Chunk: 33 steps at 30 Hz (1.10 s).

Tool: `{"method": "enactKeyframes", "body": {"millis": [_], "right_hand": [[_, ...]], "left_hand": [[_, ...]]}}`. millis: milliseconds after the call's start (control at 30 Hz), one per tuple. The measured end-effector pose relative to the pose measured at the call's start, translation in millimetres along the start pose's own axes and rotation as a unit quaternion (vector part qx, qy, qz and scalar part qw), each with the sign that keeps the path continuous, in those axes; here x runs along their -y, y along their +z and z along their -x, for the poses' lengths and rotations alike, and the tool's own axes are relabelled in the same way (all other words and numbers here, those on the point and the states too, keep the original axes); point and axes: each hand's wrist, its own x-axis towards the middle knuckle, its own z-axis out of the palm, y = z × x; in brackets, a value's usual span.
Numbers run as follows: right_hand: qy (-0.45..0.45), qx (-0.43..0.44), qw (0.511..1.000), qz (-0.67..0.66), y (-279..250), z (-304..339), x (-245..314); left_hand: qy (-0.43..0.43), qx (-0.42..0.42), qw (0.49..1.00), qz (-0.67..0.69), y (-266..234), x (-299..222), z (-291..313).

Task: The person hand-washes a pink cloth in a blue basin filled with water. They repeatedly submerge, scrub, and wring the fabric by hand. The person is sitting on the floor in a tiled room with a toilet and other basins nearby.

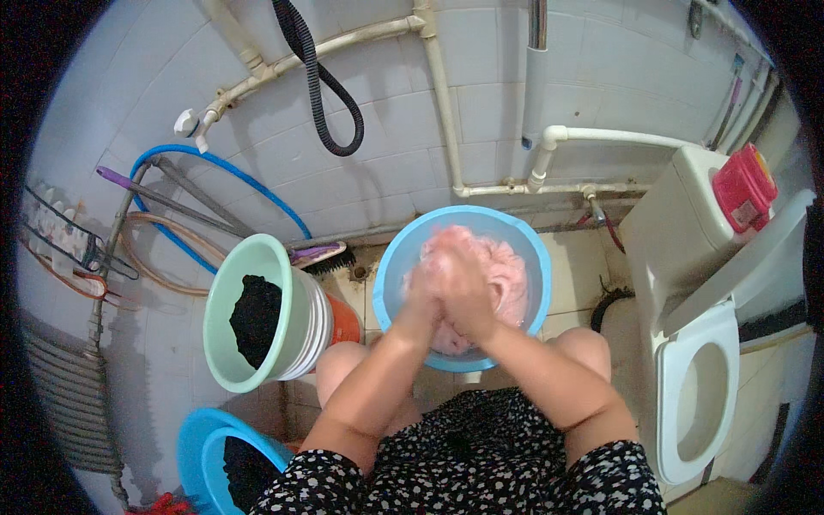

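A light blue basin [536,249] stands on the floor between my knees, with water and a soft pink cloth [508,279] in it. Over its middle, my left hand [422,292] and my right hand [464,292] are pressed close together. Both are closed on a bunched part of the pink cloth, which shows at their far side. Motion smears the fingers, and part of the grip is hidden. The rest of the cloth lies in folds to the right of my hands.
A pale green basin [220,343] with black cloth [257,319] tilts on stacked buckets at left. Below it stands a blue tub [193,455] with dark cloth. A brush [322,256] lies near the wall. At right is a toilet [665,412] with a red container [743,189] on its tank.
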Motion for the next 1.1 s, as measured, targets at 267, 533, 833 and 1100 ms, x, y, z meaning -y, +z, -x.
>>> {"method": "enactKeyframes", "body": {"millis": [267,533,833,1100], "right_hand": [[0.233,-0.071,0.957,-0.160,-20.6,-31.3,-33.7],[0.414,0.038,0.694,-0.588,-27.6,-19.4,5.5],[0.375,0.032,0.751,-0.543,-40.0,-22.9,-16.2],[-0.054,-0.072,0.983,-0.160,-10.6,-7.0,1.9]], "left_hand": [[0.082,-0.026,0.996,0.015,25.0,-20.6,1.7],[0.141,0.053,0.977,0.151,19.5,-89.2,0.1],[0.077,0.079,0.993,0.040,37.0,-86.7,13.3],[0.039,-0.023,0.999,-0.009,21.2,-61.1,-3.4]]}}
